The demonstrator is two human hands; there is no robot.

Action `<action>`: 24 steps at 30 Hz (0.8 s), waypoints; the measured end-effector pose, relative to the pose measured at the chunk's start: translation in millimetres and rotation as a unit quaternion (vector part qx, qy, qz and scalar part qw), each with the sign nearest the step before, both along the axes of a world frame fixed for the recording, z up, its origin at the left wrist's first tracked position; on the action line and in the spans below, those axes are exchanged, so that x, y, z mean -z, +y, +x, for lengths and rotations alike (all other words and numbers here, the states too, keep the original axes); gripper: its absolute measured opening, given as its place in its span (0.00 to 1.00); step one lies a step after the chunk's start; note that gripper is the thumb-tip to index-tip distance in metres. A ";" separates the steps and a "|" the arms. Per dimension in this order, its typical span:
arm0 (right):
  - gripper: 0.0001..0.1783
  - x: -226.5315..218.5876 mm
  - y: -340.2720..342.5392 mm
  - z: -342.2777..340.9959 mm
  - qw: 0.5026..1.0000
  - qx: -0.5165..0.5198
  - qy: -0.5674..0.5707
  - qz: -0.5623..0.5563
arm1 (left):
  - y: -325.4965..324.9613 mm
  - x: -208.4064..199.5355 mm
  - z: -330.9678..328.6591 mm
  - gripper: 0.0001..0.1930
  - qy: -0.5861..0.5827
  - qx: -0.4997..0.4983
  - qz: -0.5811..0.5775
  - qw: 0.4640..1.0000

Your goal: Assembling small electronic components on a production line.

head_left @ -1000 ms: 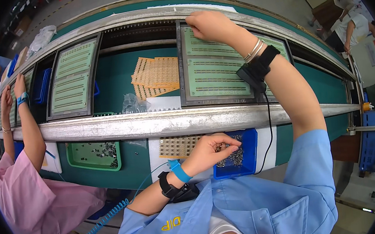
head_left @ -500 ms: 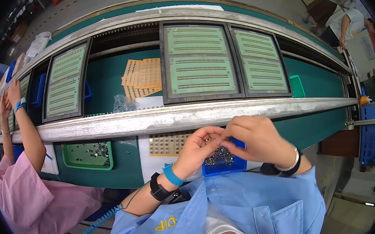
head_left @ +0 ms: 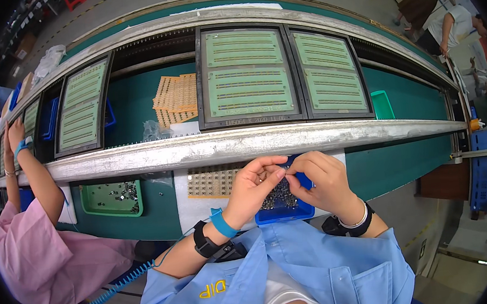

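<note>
Over a blue bin point(head_left: 292, 213) of small metal parts point(head_left: 279, 198), my two hands meet at the fingertips. My left hand point(head_left: 252, 187) is closed in a loose curl, thumb against the fingers, with a blue strap at its wrist. My right hand point(head_left: 326, 180) pinches with thumb and forefinger close to the left thumb tip. Anything between the fingers is too small to make out. To the left of my left hand, a tan panel of small dark components point(head_left: 208, 184) lies on a white sheet point(head_left: 190, 214).
A metal rail point(head_left: 243, 146) crosses ahead of my hands. Beyond it stand dark frames point(head_left: 252, 121) holding green boards point(head_left: 248, 91), and stacked tan panels point(head_left: 175, 97). At left are a green tray point(head_left: 112, 208) of parts and a co-worker's pink sleeve point(head_left: 38, 251). A coiled blue cord point(head_left: 102, 294) trails from my left wrist.
My right hand has turned and dropped slightly, so its thumb and forefinger now show. The left hand's fingers have loosened a little. The whole view has shifted slightly.
</note>
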State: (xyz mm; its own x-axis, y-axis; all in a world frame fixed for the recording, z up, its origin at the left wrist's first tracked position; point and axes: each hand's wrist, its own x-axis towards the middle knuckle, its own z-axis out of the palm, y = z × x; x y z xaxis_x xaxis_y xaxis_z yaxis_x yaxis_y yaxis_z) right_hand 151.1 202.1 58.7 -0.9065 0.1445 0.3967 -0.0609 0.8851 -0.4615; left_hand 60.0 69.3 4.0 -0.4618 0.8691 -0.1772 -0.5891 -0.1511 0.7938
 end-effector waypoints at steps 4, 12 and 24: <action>0.09 -15.6 21.0 -12.8 0.999 -0.015 -0.036 0.009 | -0.9 4.6 1.5 0.11 0.073 0.019 -0.001 0.997; 0.07 -1.5 106.6 -178.1 0.992 -0.022 -0.080 -0.098 | 17.2 9.5 0.9 0.14 0.351 0.106 -0.011 0.930; 0.09 19.5 97.2 -257.8 0.989 0.055 -0.134 -0.014 | 11.9 9.4 -11.5 0.14 0.339 0.135 0.012 0.931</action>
State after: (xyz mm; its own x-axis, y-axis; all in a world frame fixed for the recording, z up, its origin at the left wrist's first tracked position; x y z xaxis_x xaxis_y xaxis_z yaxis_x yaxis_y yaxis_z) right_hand -106.7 299.3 39.2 -0.9566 0.2559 0.1392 0.1630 0.8663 -0.4721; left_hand 48.5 81.2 -5.4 -0.2240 0.9697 0.0973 0.0279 -0.0934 0.9952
